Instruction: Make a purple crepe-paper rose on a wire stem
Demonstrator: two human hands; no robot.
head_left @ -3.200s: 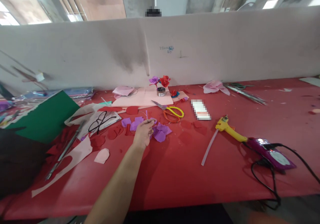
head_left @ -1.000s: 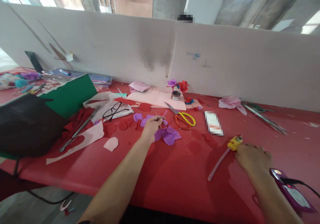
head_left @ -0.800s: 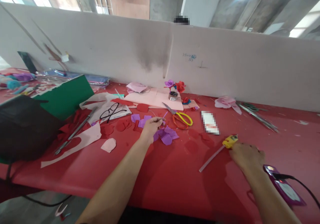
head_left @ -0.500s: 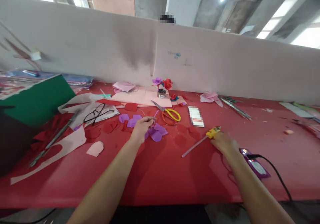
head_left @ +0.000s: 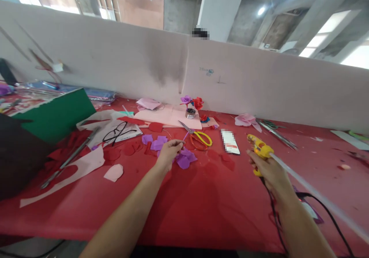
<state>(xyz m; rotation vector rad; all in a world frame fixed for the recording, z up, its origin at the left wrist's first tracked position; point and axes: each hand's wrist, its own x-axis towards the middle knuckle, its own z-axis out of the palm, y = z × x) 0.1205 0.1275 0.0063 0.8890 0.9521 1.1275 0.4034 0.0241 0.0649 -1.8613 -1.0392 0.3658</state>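
Observation:
My left hand [head_left: 167, 155] pinches a thin purple stem [head_left: 186, 135] between thumb and fingertips, just above a cluster of purple paper petals [head_left: 185, 161]. The stem's lower end is hidden by my fingers. Gripped in my right hand [head_left: 273, 171] is a yellow hot glue gun [head_left: 261, 148], raised over the table with its nozzle pointing up and left. A long clear glue stick [head_left: 308, 185] sticks out of its back, and a black cord [head_left: 271, 202] hangs below. Scissors [head_left: 203, 138] with yellow and orange handles lie beyond my left hand.
On the red table [head_left: 201, 212] lie a phone [head_left: 230, 142], glasses [head_left: 118, 132], red petals [head_left: 134, 147] and pink paper [head_left: 167, 116]. Finished paper flowers [head_left: 197, 103] stand by a tape roll [head_left: 190, 114]. A purple power strip [head_left: 313, 212] sits right; a green board [head_left: 62, 114] left.
My right hand has lifted the glue gun from the table and turned it, so the glue stick now points right toward me. My left hand still holds the stem. The view has shifted slightly.

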